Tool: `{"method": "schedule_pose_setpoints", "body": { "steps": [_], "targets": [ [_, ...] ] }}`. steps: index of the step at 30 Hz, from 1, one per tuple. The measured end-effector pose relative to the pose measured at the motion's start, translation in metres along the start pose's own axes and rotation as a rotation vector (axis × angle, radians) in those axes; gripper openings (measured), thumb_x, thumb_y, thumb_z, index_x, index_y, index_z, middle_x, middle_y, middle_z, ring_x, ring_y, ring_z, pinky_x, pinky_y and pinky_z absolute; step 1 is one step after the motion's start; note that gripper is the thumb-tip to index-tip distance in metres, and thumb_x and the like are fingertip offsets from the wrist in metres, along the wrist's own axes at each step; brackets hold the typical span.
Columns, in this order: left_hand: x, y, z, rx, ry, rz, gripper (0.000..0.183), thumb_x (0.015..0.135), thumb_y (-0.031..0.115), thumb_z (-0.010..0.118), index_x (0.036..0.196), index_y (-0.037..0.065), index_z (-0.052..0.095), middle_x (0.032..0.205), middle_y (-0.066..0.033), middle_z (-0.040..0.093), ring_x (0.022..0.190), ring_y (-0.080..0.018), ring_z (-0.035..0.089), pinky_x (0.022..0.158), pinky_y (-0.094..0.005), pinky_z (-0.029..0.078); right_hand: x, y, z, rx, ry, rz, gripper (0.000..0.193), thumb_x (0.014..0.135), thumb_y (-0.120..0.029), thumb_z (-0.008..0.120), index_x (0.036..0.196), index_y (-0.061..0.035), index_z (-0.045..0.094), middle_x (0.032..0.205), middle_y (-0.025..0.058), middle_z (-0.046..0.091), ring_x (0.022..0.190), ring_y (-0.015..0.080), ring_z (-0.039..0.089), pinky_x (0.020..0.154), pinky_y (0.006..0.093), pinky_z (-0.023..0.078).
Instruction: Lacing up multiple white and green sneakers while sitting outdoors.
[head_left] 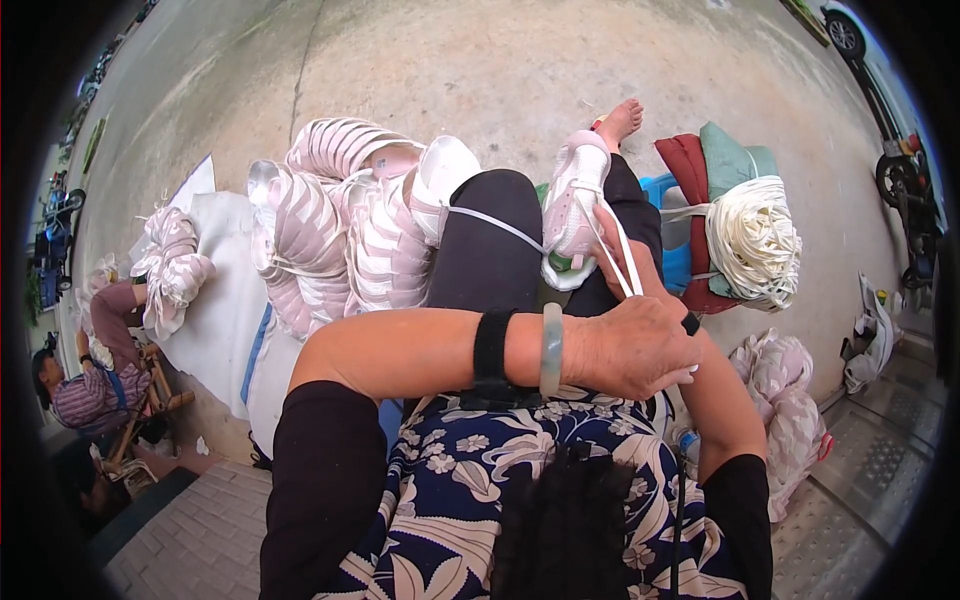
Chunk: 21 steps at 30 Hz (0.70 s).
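Note:
Between my knees is a pale pink and white sneaker [574, 170], toe pointing away, with some green showing at its near end. Alongside its near right side, my right hand [622, 258] has its fingers bent against the shoe; the thumb is hidden. A white shoelace [628, 262] stretches from the shoe down to my left hand [640, 345]. That hand crosses over my right forearm, fingers closed around the lace, and its wrist carries a black band and a pale bangle. A white strap [495, 228] runs across my left thigh to the shoe.
Left of my knee stand stacked pink and white shoe uppers [385, 235]. On the right, a bundle of white laces [755, 240] lies over red and green cloth on a blue stool [676, 250]. Wrapped bundles [785, 400] sit nearer. A seated person [95, 395] is far left.

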<state>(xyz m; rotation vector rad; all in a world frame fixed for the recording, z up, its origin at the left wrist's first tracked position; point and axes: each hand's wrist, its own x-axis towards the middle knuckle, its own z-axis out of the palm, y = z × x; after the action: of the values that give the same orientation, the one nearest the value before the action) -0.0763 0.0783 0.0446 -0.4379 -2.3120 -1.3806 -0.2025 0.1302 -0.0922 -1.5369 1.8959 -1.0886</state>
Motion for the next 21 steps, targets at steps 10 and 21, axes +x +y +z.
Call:
{"method": "schedule_pose_setpoints", "body": {
  "steps": [10,21],
  "targets": [
    [-0.008,-0.001,-0.009,-0.012,-0.061,-0.091,0.019,0.075,0.015,0.060,0.064,0.004,0.051,0.059,-0.0140,0.052,0.061,-0.0349,0.054,0.056,-0.0419,0.042,0.029,-0.001,-0.014,-0.107,-0.134,0.051,0.023,0.072,-0.009,0.059,0.096,-0.0072,0.059,0.077,0.0167,0.061,0.073,0.0314,0.061,0.064,0.0355,0.048],
    [-0.083,-0.021,-0.122,0.069,0.193,-0.418,0.018,0.078,0.015,0.061,0.065,0.003,0.057,0.052,-0.0049,0.043,0.048,-0.0153,0.042,0.048,-0.0304,0.032,-0.052,0.040,-0.088,0.073,0.176,0.404,0.011,0.076,-0.011,0.061,0.079,-0.0006,0.059,0.061,-0.0015,0.049,0.057,0.0051,0.042,0.052,0.0210,0.036]
  ]
}}
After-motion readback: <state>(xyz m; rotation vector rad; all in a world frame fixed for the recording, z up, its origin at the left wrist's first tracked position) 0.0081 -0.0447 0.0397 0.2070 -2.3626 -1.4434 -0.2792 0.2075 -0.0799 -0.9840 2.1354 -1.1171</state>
